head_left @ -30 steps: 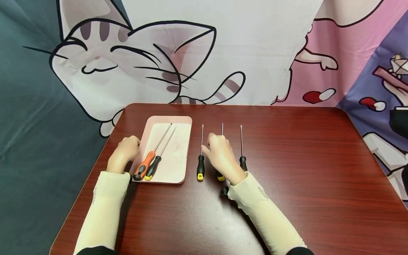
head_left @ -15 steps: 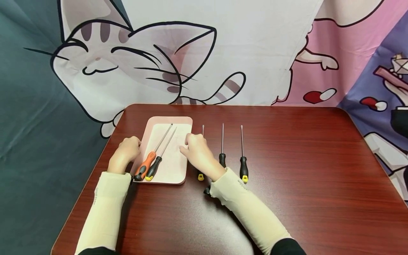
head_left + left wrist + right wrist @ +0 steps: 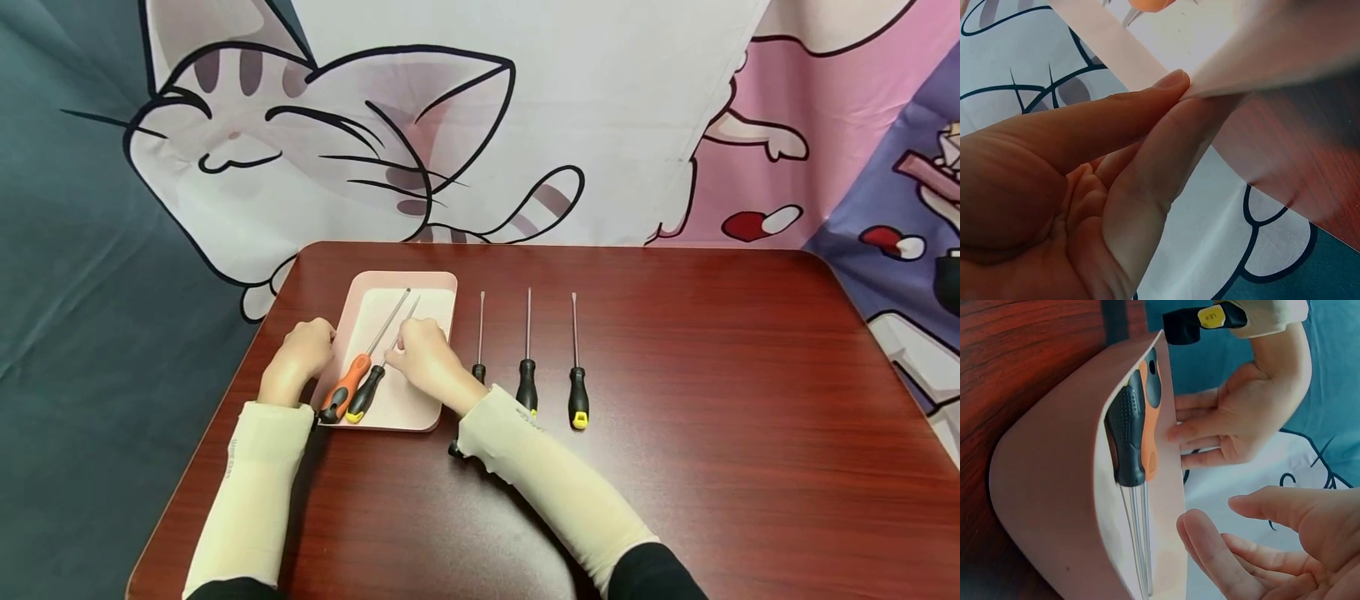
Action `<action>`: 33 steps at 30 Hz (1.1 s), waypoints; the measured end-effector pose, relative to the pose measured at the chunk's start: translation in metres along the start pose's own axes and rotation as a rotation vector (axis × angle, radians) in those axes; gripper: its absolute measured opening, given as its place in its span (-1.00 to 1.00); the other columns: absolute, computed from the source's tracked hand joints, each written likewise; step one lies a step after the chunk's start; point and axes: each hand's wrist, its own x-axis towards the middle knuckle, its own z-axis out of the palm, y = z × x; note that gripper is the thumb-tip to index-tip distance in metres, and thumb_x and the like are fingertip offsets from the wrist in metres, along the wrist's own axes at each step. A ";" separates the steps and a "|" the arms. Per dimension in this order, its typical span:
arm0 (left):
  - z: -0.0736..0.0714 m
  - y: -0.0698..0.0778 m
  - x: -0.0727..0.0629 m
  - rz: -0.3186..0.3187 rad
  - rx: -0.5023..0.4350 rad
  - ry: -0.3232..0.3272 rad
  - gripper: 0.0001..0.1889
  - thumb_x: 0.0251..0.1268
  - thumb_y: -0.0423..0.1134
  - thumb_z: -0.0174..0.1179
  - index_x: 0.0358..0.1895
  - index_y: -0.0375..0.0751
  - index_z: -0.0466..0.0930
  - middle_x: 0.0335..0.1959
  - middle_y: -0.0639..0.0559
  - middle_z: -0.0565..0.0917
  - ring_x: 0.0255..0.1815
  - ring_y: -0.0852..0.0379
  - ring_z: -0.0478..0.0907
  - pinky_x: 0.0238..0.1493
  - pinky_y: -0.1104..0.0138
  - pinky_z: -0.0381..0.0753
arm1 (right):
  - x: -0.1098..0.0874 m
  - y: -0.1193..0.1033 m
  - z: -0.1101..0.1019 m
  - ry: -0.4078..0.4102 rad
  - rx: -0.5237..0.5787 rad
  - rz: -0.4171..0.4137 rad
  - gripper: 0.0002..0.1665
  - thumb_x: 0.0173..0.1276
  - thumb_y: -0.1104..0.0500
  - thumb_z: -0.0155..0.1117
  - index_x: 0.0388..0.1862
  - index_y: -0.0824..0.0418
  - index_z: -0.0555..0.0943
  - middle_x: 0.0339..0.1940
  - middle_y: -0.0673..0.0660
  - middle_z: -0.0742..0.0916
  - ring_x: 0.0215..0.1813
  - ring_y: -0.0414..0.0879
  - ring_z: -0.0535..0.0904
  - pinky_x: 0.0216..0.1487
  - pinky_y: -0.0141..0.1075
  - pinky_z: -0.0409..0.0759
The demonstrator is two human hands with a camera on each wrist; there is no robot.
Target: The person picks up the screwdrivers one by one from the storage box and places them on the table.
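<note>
My left hand (image 3: 298, 360) pinches the left rim of a pink tray (image 3: 408, 410) between thumb and index finger, as the left wrist view shows. Inside the tray, side by side and slanted, lie an orange-handled screwdriver (image 3: 347, 386) and a black-handled screwdriver (image 3: 365, 396) with a yellow end. My right hand (image 3: 429, 358) is over the tray, close beside the black screwdriver's shaft and covering part of it in the head view. From the right wrist, that hand (image 3: 1272, 540) shows thumb and index finger apart, nothing held.
To the right of the tray, three more black-handled screwdrivers stand in a row on the brown table (image 3: 712, 375): a left one (image 3: 482, 329), partly behind my right forearm, a middle one (image 3: 527, 383) and a right one (image 3: 578, 400). Printed cloth (image 3: 637, 125) hangs behind.
My right hand has moved left from over the middle screwdriver, across the left one, to above the tray. My left hand stays at the tray's rim.
</note>
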 end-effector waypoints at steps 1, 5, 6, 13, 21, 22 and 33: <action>0.000 0.000 0.000 0.000 0.000 0.001 -0.72 0.36 -0.57 -0.13 -0.24 -0.45 0.64 -0.47 -0.19 0.58 -0.46 -0.07 0.46 -0.45 0.23 0.41 | 0.000 -0.001 0.001 -0.005 -0.003 0.002 -0.56 0.35 0.15 0.37 -0.66 0.17 0.39 -0.71 -0.07 0.36 -0.63 -0.25 0.27 -0.61 -0.45 0.22; -0.001 0.002 -0.001 0.000 -0.003 0.008 -0.72 0.34 -0.58 -0.13 -0.29 -0.44 0.63 -0.50 -0.19 0.56 -0.48 -0.07 0.45 -0.46 0.23 0.41 | 0.002 -0.004 0.001 -0.012 0.002 0.004 -0.68 0.35 0.14 0.37 -0.53 0.22 0.51 -0.59 -0.01 0.55 -0.54 -0.21 0.42 -0.54 -0.44 0.36; -0.002 0.003 -0.002 0.000 -0.003 0.012 -0.73 0.34 -0.58 -0.13 -0.29 -0.44 0.63 -0.49 -0.20 0.57 -0.47 -0.07 0.46 -0.46 0.23 0.41 | 0.002 -0.004 0.001 -0.011 0.003 0.002 -0.68 0.35 0.14 0.37 -0.54 0.21 0.50 -0.59 -0.01 0.55 -0.54 -0.21 0.43 -0.54 -0.44 0.36; -0.001 0.004 -0.002 -0.009 -0.017 0.007 -0.71 0.34 -0.57 -0.14 -0.25 -0.45 0.64 -0.48 -0.20 0.58 -0.47 -0.08 0.48 -0.45 0.22 0.44 | 0.002 -0.005 0.004 -0.045 0.010 -0.004 -0.50 0.36 0.15 0.36 -0.73 0.16 0.39 -0.78 -0.07 0.37 -0.69 -0.25 0.28 -0.63 -0.44 0.26; 0.000 0.001 -0.002 0.000 -0.014 0.019 -0.69 0.33 -0.55 -0.15 -0.25 -0.45 0.66 -0.49 -0.19 0.61 -0.46 -0.08 0.51 -0.45 0.20 0.46 | 0.007 -0.015 0.015 -0.134 -0.068 -0.038 -0.52 0.38 0.11 0.36 -0.70 0.15 0.41 -0.77 -0.04 0.45 -0.68 -0.22 0.40 -0.61 -0.42 0.36; 0.000 0.000 -0.002 -0.002 -0.016 0.019 -0.70 0.33 -0.55 -0.15 -0.27 -0.44 0.66 -0.50 -0.19 0.60 -0.47 -0.08 0.51 -0.45 0.20 0.46 | 0.008 -0.016 0.017 -0.138 -0.071 -0.030 -0.54 0.38 0.10 0.35 -0.68 0.16 0.42 -0.76 -0.03 0.45 -0.67 -0.21 0.41 -0.60 -0.43 0.37; 0.001 0.000 -0.001 0.003 -0.006 0.029 -0.72 0.31 -0.56 -0.13 -0.33 -0.41 0.64 -0.51 -0.18 0.58 -0.47 -0.09 0.49 -0.46 0.20 0.45 | 0.015 -0.018 0.042 -0.145 -0.129 0.006 -0.71 0.29 0.09 0.47 -0.49 0.16 0.56 -0.64 -0.02 0.54 -0.59 -0.21 0.43 -0.57 -0.43 0.38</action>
